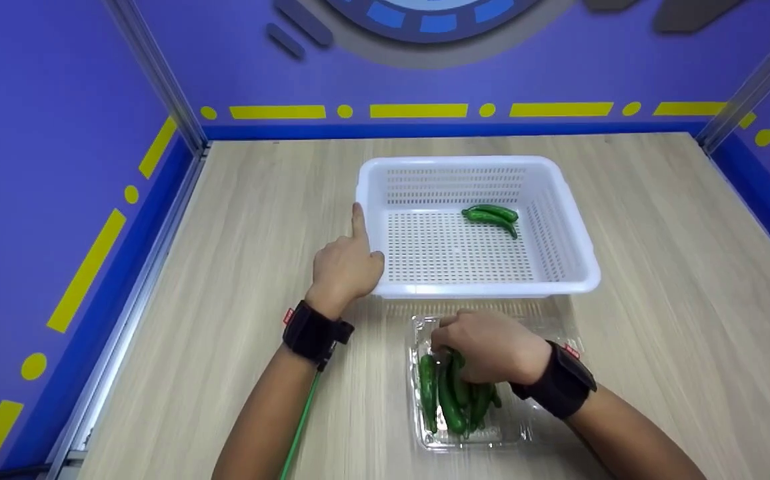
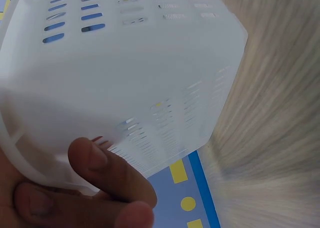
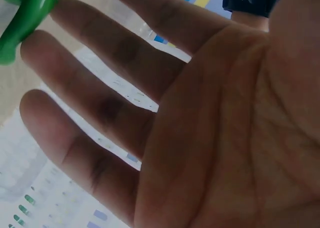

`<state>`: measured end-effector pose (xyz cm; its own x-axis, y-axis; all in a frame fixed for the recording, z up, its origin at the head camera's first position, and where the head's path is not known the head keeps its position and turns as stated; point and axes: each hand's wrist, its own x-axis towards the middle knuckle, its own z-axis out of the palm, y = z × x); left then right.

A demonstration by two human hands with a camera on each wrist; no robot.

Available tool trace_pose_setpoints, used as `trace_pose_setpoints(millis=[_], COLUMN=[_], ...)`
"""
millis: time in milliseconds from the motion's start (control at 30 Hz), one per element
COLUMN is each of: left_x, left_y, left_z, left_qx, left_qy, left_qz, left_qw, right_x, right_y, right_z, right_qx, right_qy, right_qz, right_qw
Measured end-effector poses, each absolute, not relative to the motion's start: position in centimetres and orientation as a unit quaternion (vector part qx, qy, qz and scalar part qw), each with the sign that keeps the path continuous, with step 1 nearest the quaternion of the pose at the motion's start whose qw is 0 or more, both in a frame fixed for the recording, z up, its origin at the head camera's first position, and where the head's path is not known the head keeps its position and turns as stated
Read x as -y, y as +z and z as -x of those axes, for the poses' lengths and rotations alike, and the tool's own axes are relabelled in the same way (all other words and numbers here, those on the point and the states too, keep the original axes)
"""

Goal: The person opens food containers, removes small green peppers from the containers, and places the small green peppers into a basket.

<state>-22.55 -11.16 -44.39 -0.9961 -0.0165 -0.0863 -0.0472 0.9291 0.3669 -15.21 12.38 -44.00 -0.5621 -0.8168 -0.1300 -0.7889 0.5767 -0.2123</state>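
My left hand (image 1: 347, 268) holds the left rim of a white plastic basket (image 1: 485, 289). Its index finger lies forward along the rim, with the thumb on top. From below, the left wrist view has its other fingers (image 2: 117, 173) bent under that rim. My right hand (image 1: 491, 343) reaches down into a clear plastic container (image 1: 425, 440) of several green chili peppers (image 1: 450, 403). In the right wrist view its fingers (image 3: 90, 83) are spread and fairly straight, fingertips right at a green chili pepper (image 3: 32, 18). The thumb tip is hidden.
Two green chili peppers (image 1: 491, 217) lie in the basket toward its right back. The clear container stands just in front of the basket on the wooden table (image 1: 258, 220). Blue-purple panels (image 1: 45, 167) wall the table at the back and sides. A green cord (image 1: 301, 427) runs along the left forearm.
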Motion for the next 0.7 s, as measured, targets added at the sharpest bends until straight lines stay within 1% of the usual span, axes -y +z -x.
trace_pose_setpoints(millis=[433,700], left_x=[11.08,11.13], left_y=[-44.63,-44.55], left_z=[22.54,22.56], left_qx=[-0.982,-0.982], left_qy=[0.185,0.186], left_qz=[0.023,0.018], left_qw=[0.033,0.031], right_x=[-12.29,-12.34], right_y=[-44.27,-44.30], right_z=[14.96,14.86], right_qx=[-0.890,-0.892], right_qy=[-0.029,-0.039], right_qz=[0.445,0.442], right_qw=[0.093,0.081])
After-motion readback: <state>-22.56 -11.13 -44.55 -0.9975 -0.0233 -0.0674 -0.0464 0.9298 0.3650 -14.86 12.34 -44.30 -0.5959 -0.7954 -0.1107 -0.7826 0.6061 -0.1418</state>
